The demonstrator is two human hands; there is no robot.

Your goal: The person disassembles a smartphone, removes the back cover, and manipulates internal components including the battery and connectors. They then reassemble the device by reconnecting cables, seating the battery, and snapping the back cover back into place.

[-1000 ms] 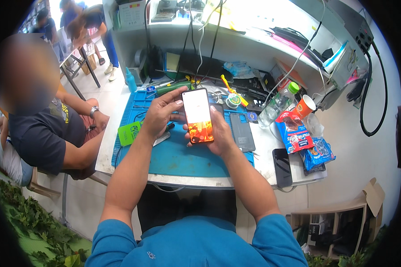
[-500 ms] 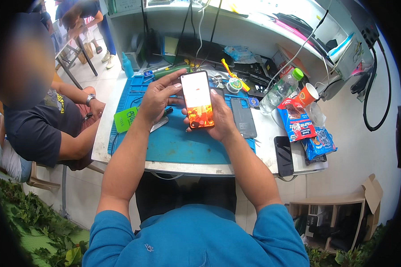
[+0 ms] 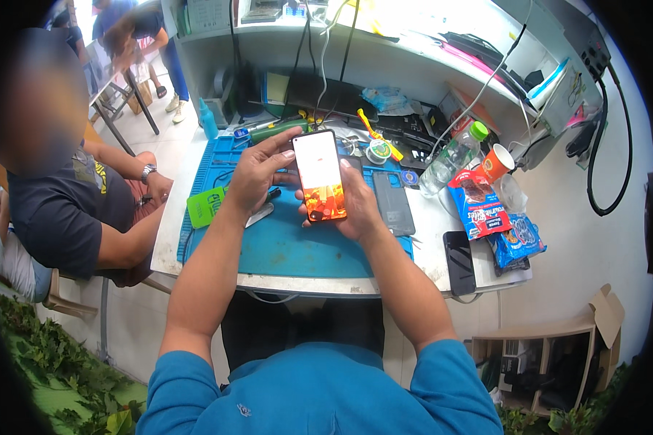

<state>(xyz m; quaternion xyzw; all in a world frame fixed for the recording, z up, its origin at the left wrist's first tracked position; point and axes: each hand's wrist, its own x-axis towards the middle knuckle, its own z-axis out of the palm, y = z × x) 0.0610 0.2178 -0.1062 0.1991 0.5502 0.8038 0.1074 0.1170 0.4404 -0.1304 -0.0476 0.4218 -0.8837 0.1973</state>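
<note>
A smartphone [image 3: 321, 170] with a lit screen, white above and orange-red below, is held upright over the blue work mat [image 3: 297, 254]. My left hand [image 3: 257, 174] has its thumb and fingers at the phone's upper left edge. Around the lower right side, my right hand [image 3: 359, 206] grips it, with fingertips showing past the left edge. The phone's back is hidden. Just right of my right hand lies a dark grey phone back cover [image 3: 393, 203]. A bright green case [image 3: 206, 207] lies left of my left wrist, and small tools rest partly hidden behind that hand.
Beyond the mat are a solder spool [image 3: 378, 151], a yellow tool [image 3: 374, 127] and a blue dropper bottle [image 3: 207, 119]. At right stand a plastic bottle [image 3: 450, 163], a paper cup [image 3: 496, 164], snack packs [image 3: 480, 206] and a black phone [image 3: 460, 261]. A person [image 3: 58, 196] sits at left.
The view has shifted slightly, so the bench and phone appear a little lower. Both hands keep their hold on the smartphone, and its screen looks the same.
</note>
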